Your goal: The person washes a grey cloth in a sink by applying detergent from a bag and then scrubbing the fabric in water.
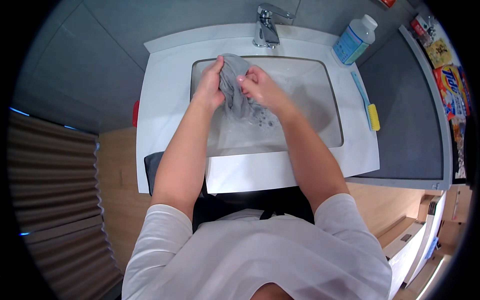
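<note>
White shirt (pixel 270 245), near. Grey cloth (pixel 233 75), clamped in left hand (pixel 211 85) and right hand (pixel 262 90); hangs to suds (pixel 265 120), left in sink (pixel 316 75). Far: tap (pixel 266 31). Right: yellow-bristled brush (pixel 372 116).

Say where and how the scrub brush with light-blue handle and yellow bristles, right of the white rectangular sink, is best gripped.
Probably mid-length on its slim light-blue handle, the right hand coming from above, on the side of the sink: the handle lies exposed on the white counter, while the yellow bristles sit at the near end, facing away from the sink.
</note>
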Available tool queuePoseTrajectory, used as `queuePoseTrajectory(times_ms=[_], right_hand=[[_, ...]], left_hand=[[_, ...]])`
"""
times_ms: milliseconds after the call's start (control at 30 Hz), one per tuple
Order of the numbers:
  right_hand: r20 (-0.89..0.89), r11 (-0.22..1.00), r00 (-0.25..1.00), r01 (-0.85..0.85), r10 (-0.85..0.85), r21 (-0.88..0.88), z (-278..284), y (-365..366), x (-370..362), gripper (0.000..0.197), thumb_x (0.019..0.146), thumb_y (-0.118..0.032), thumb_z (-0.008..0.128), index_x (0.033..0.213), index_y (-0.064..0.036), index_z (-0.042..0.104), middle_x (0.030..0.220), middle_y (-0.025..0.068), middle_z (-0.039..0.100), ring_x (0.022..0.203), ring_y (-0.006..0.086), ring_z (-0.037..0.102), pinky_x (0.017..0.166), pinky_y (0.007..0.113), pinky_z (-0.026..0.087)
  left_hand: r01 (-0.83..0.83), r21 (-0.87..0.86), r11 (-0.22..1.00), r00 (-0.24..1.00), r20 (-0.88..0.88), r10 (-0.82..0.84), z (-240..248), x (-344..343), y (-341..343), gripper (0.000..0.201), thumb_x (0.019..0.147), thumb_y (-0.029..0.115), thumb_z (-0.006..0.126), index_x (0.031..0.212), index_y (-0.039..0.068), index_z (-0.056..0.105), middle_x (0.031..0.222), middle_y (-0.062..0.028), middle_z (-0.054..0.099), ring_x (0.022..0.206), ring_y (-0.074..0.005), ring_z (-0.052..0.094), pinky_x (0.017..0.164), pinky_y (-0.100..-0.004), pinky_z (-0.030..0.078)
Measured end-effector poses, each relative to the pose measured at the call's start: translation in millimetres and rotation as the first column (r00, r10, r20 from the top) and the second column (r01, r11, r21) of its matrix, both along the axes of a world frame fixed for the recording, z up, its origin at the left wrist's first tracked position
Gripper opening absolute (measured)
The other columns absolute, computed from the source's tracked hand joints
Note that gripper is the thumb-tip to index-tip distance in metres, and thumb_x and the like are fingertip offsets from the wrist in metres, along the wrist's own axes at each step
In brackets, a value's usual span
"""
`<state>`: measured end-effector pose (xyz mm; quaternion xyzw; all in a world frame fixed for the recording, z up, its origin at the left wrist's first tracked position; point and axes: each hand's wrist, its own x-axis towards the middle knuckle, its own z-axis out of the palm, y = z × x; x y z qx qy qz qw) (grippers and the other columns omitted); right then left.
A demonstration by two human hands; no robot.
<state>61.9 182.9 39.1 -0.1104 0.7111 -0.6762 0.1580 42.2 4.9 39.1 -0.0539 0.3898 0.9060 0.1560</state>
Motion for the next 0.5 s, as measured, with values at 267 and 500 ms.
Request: queuePoseTrajectory(times_ms=[267, 500], right_hand=[[-0.110, 0.969, 0.964, 0.245, -0.244, 0.003, 0, 4, -5, 0.033, 0.102, -0.026, 0.056, 0.089, 0.0024, 0.064, 0.075, 0.0016, 0.058, 0.067, 0.0093, 0.050, 0.061, 0.031, 0.044], [0.027, 0.898, 0.911, 0.410, -0.411, -0.160, 12, 10, -4, 0.042, 0.104, -0.034, 0.052, 0.081, -0.0010, 0.064, 0.064, 0.0011, 0.053, 0.063, 0.0086, 0.047, 0.057, 0.032, 0.041]], left_hand=[[-0.023, -0.033, 0.999, 0.998, -0.065, 0.021, -3, -2, -4, 0.029, 0.102, 0.025, 0.061, 0.118, 0.002, 0.060, 0.110, -0.0113, 0.068, 0.104, -0.0242, 0.067, 0.091, -0.0406, 0.056], [-0.029, -0.197, 0.980, 0.999, -0.028, 0.025, 5, 3, 19, 0.040, 0.101, 0.030, 0.063, 0.123, -0.003, 0.058, 0.115, -0.0123, 0.066, 0.104, -0.0234, 0.066, 0.089, -0.0403, 0.055]])
